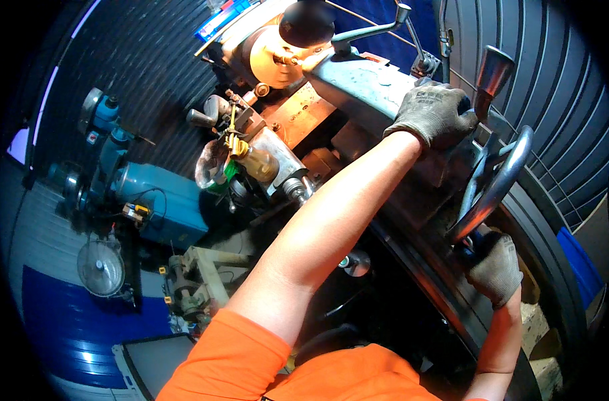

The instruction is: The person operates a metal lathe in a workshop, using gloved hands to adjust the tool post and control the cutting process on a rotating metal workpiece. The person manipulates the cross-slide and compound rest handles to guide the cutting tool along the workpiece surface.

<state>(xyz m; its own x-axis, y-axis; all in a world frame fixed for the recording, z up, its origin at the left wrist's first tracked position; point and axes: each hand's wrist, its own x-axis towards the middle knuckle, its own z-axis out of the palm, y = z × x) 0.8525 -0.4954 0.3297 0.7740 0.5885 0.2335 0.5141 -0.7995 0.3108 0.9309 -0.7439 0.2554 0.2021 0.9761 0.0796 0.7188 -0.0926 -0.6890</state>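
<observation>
Ribbed wall: there it stood, grey (542, 87), filling the right side behind everything we watched.
Lathe: its dark bed (433, 281) ran on a slant through the middle of our view, past the orange shirt (358, 374) at the lower edge.
Turquoise machine: off to the left, well apart from the hands, we had its rounded body (164, 197).
Tailstock: the grey casting (361, 87) sat at upper centre, right ahead of the outstretched left arm.
Fan: a round caged one (100, 267), far left, below the turquoise machine.
Handwheel: and here was the action, a shiny metal rim (507, 187) at right, between the two hands and tilted in our view.
Right hand: gloved (497, 271), low on the handwheel, and we saw it closed around the lower part.
Left hand: gloved (433, 115), up at the near end of the tailstock, fingers bent; we could not tell whether it gripped anything.
Flared knob: polished metal (495, 70), rising just beside the left hand.
Amber cup: we spotted it (259, 164) left of the forearm, among metal fittings.
</observation>
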